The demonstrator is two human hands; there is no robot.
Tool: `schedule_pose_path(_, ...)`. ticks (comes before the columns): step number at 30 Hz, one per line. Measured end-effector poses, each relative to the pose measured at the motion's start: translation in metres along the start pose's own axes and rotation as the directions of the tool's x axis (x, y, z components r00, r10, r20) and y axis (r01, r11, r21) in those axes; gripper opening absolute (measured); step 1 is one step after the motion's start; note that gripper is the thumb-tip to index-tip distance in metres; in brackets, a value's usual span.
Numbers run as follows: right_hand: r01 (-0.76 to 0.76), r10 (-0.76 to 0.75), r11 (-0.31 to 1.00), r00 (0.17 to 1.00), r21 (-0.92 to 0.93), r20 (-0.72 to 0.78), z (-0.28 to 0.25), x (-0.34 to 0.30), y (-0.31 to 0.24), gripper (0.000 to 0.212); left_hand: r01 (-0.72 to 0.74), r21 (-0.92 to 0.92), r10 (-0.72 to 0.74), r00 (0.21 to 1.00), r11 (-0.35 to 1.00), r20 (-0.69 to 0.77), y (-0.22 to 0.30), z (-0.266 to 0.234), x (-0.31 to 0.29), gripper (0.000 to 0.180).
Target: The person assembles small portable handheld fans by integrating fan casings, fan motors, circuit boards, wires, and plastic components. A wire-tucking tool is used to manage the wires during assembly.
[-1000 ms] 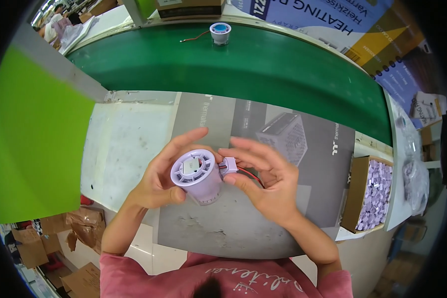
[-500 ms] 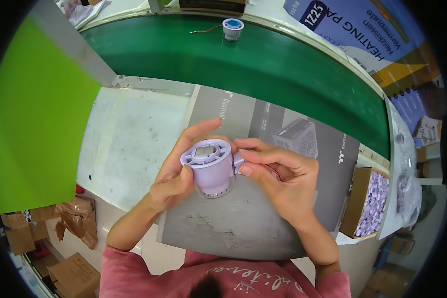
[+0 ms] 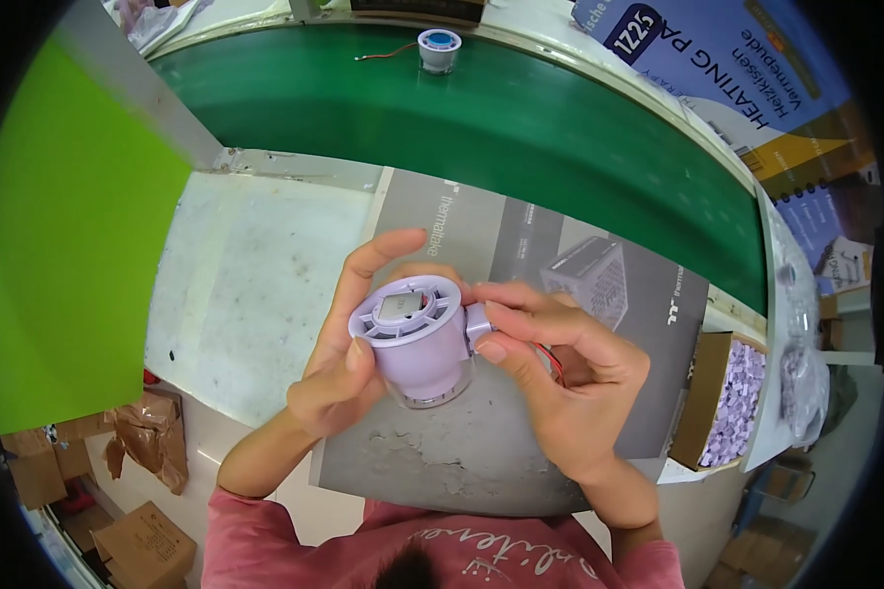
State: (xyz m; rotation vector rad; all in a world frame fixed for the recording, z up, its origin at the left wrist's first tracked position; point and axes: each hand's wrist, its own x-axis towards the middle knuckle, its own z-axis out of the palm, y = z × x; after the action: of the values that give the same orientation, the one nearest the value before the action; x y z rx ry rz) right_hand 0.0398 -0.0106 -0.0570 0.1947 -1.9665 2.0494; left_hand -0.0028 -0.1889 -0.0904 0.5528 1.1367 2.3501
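Lilac round housing [image 3: 417,344] tilted, vented top up; small lilac piece [image 3: 478,325] beside it.

grey printed carton sheet [image 3: 560,245] flat on desk | open brown box [image 3: 722,398] at right | blue-white poster [image 3: 727,59] top right

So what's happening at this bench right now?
A person in a pink top holds a small lilac round housing above a grey printed sheet on the bench. The left hand cups it, while the right hand pinches a little lilac part against its side; red wires trail under the fingers. A box of lilac parts sits to the right, and another unit rides the green conveyor belt.
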Motion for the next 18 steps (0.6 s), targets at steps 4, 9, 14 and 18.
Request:
schedule_pose_path(4,0.102,-0.09,0.959,0.994,-0.263,0.055,-0.003,0.0,-0.005,0.029,-0.053,-0.183,0.05,0.999,0.982,-0.021,-0.01,-0.001,0.004,0.091)
schedule_pose_path(9,0.272,-0.22,0.806,0.962,-0.526,0.161,-0.001,0.009,-0.003,0.031,-0.006,0.116,0.029,0.981,0.993,-0.193,-0.008,-0.005,0.011,0.087)
schedule_pose_path(14,0.246,-0.056,0.82,0.933,-0.516,0.355,0.002,0.044,-0.001,0.034,0.14,0.02,-0.127,0.942,0.99,-0.312,0.013,-0.03,0.025,0.07)
schedule_pose_path(18,0.322,-0.034,0.792,0.871,-0.518,0.49,0.015,0.084,0.004,0.033,0.133,-0.282,-0.221,0.924,0.95,-0.311,0.018,-0.053,0.037,0.063)
